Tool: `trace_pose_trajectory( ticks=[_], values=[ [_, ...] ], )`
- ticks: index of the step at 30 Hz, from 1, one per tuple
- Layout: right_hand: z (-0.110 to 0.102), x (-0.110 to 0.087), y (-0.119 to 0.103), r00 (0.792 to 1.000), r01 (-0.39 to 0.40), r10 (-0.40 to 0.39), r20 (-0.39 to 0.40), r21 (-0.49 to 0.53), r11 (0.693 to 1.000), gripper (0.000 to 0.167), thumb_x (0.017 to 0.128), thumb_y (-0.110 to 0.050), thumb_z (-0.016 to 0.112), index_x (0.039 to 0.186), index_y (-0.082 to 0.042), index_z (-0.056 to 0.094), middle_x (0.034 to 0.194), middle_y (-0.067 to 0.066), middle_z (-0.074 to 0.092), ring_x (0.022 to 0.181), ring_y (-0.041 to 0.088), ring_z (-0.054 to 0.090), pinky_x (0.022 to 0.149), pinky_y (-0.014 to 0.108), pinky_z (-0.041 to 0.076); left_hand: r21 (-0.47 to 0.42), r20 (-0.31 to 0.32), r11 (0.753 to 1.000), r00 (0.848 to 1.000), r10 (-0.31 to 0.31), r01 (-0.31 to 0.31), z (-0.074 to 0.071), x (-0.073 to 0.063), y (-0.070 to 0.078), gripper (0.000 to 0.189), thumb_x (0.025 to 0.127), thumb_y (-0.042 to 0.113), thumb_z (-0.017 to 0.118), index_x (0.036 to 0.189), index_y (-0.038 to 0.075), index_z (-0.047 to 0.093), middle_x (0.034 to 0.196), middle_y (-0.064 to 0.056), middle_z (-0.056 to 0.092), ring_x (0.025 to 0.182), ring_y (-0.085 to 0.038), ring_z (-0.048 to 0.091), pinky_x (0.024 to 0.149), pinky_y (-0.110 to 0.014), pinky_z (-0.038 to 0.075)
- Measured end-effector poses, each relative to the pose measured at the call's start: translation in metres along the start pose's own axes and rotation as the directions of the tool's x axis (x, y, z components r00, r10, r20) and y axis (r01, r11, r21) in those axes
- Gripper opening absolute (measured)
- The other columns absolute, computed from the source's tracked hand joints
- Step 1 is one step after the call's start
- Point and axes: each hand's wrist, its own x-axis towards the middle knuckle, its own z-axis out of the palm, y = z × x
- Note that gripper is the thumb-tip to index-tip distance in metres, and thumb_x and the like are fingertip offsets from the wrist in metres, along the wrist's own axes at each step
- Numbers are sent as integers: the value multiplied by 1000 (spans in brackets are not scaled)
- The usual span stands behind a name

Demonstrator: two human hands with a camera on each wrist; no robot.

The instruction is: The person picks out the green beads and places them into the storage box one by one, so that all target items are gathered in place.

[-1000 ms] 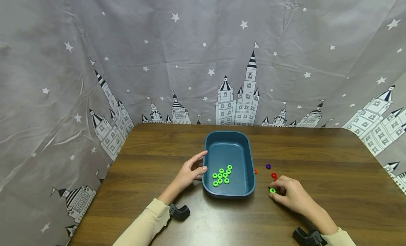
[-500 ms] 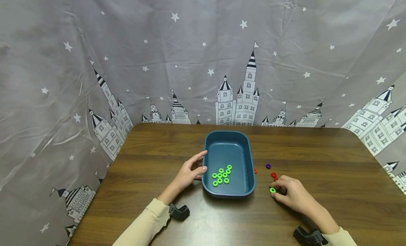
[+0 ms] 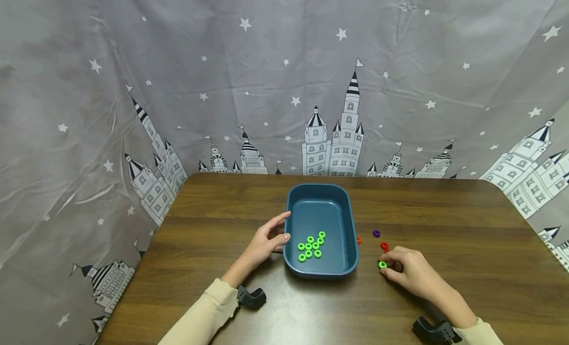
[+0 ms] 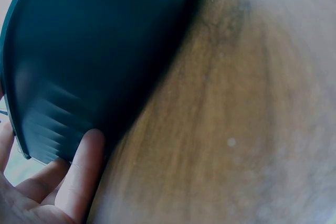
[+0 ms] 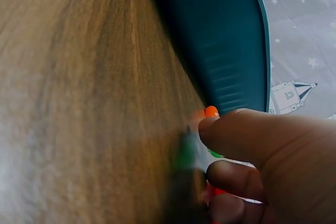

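Note:
My left hand [image 3: 265, 240] holds the left side of a dark blue plastic tub [image 3: 321, 193], with thumb and forefinger at its rim. The left wrist view shows more fingers [image 4: 84, 174] against the tub's outer wall. Several bright green ring beads [image 3: 308, 246] lie inside, toward the near left. To the tub's right, my right hand [image 3: 411, 270] pinches another green ring bead [image 3: 383, 265] between thumb and forefinger, low over the table. That bead is mostly hidden behind the fingertips in the right wrist view.
Just beyond the right fingertips lie red ring beads [image 3: 384, 245], one partly covered by the hand. A purple ring bead [image 3: 376, 233] sits farther back. An orange ring bead [image 3: 358, 240] is beside the tub's right wall. Behind the wooden table [image 3: 240, 196] hangs a grey castle-print cloth [image 3: 275, 78].
The pinched green bead has shifted very slightly away from me with the right fingertips and now looks a little tilted. The left hand, the tub and the beads in it stay put.

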Motion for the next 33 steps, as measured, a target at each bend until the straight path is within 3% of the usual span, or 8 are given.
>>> trace_pose_trajectory(
  ticks=[10,20,33],
  values=[
    [-8,10,-4,1000,-21,21,-5,5,1000,14,80,-5,81,92,-12,76,74,-19,58,65,-12,44,53,16,41,15,0,1000,1000,-5,5,0,0,2,65,98,10,61,158,9,36,155,-31,42,135,-49,52,80,-37,64],
    [-12,34,-5,993,62,-65,-102,-27,998,20,76,2,80,95,-4,77,74,-12,62,65,-8,48,53,16,44,6,0,1000,1000,-5,5,-1,-1,0,65,98,10,60,158,7,35,155,-31,41,135,-49,52,80,-36,64],
    [-4,70,-27,988,106,-105,-114,5,994,18,78,2,78,94,-7,78,75,-9,65,64,-1,51,55,16,43,13,4,1000,1000,0,0,-1,-1,1,64,99,11,61,158,8,36,155,-32,41,135,-49,52,81,-37,64]
  ],
)
